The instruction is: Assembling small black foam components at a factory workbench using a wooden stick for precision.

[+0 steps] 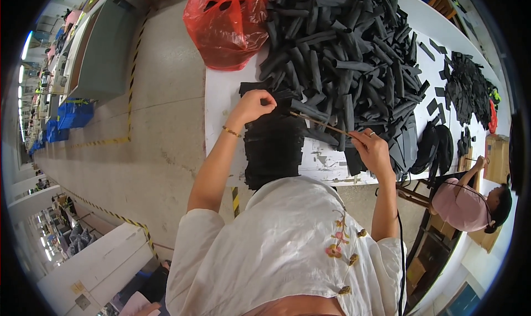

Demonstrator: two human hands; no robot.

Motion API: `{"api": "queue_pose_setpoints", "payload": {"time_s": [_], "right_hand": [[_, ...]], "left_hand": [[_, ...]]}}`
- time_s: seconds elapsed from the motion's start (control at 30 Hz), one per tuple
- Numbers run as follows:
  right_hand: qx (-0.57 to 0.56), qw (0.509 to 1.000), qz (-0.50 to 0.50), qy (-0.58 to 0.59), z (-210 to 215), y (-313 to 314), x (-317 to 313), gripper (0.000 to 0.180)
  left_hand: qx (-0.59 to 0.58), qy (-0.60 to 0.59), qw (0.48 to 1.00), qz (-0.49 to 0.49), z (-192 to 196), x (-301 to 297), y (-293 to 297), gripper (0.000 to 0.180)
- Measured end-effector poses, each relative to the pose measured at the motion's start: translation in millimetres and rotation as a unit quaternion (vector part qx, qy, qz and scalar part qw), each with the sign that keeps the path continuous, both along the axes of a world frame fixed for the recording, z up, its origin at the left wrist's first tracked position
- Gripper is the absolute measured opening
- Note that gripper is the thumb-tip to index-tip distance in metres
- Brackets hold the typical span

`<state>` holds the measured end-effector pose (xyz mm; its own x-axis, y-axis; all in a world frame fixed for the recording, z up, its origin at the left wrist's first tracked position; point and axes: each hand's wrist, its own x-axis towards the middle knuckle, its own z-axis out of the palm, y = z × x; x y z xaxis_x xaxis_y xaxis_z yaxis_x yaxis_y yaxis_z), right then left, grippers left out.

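Note:
My right hand is closed round one end of a thin brown stick, which slants up and left across black pieces. The stick's far tip is by the top of a neat stack of flat black fabric-like pieces, close to my body. Over the upper part of that stack my left hand has its fingers curled together; what they hold, if anything, cannot be made out. Beyond both hands lies a large heap of loose, curled black pieces.
A red plastic bag sits on the white table at its far left corner. More black pieces lie to the right. A person in pink sits at the right. Blue crates stand across the floor on the left.

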<state>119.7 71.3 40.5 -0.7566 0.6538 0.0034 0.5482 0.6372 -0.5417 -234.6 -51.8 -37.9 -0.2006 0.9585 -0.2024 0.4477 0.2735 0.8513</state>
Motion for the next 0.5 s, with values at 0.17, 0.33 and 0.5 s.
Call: {"api": "queue_pose_setpoints", "payload": {"time_s": [0.17,0.33,0.5], "right_hand": [[0.008,1.000,0.011,0.002,-1.1,-0.3,-2.2,0.018],[0.012,1.000,0.017,-0.007,-7.4,1.6,-1.0,0.019],[0.001,1.000,0.030,-0.004,-18.4,0.3,-10.0,0.020]], "left_hand": [[-0.005,-0.017,1.000,0.010,-9.6,-4.5,-3.0,0.011],[-0.023,-0.021,0.999,0.016,-9.1,-5.3,-3.1,0.011],[-0.022,-0.029,0.999,-0.005,1.9,10.5,0.2,0.011]]}}
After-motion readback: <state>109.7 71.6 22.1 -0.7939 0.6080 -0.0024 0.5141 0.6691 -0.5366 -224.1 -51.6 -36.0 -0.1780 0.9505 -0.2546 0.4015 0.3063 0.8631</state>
